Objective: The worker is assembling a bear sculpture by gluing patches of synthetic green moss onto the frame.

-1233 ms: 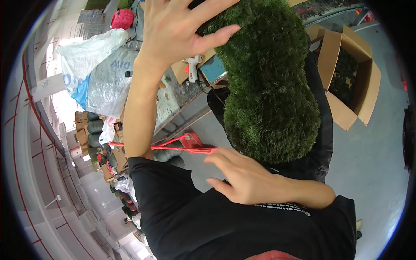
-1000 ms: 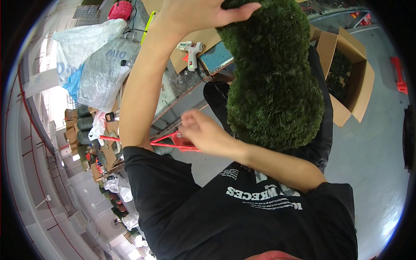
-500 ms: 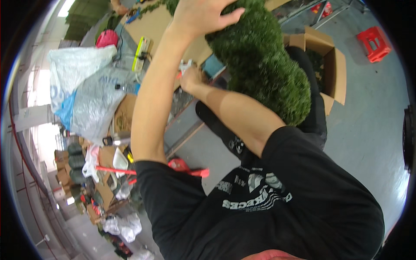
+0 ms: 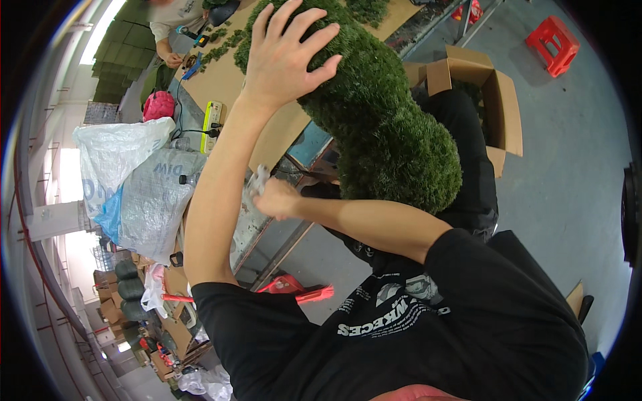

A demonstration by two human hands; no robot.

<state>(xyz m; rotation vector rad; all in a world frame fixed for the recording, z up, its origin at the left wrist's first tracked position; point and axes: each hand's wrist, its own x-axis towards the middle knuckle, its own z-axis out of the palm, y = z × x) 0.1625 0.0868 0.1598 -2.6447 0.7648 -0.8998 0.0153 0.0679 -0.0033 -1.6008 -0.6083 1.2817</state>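
A long, lumpy shape covered in green artificial foliage (image 4: 394, 147) slants from the tabletop down over my lap. My left hand (image 4: 284, 63) lies on its upper part with the fingers spread. Lower down, beside the table edge, my right hand (image 4: 277, 199) is closed round a small white hand tool (image 4: 258, 179). Its outline resembles a glue gun, but my fingers hide most of it. The tool is apart from the foliage.
Brown board covers the table (image 4: 277, 137). A yellow-green power strip (image 4: 211, 123), plastic sacks (image 4: 157, 194) and a pink object (image 4: 159, 105) lie leftward. Across the table a co-worker's hand (image 4: 174, 60) shows. An open carton (image 4: 505, 110) and a red stool (image 4: 554, 45) stand on the right.
The right hand with the white tool has moved left and nearer to me, away from the foliage. The left hand has come lower in view, fingers now fully visible. The view has shifted.
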